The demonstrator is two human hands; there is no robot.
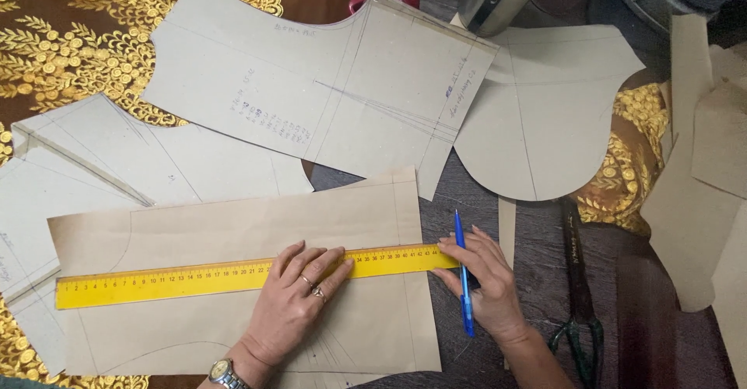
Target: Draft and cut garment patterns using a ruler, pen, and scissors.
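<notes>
My left hand (296, 299) lies flat with spread fingers on a long yellow ruler (156, 280), pressing it onto a brown paper pattern piece (233, 226). It wears rings and a wristwatch. My right hand (486, 280) holds a blue pen (463, 280) upright between the fingers, with its fingertips touching the ruler's right end at the paper's right edge.
Several other paper pattern pieces (311, 85) lie across brown fabric with gold embroidery (70, 54). A rounded pattern piece (545, 117) sits at upper right. Dark scissors with green handles (580, 296) lie right of my right hand. More paper shapes (700, 202) cover the right edge.
</notes>
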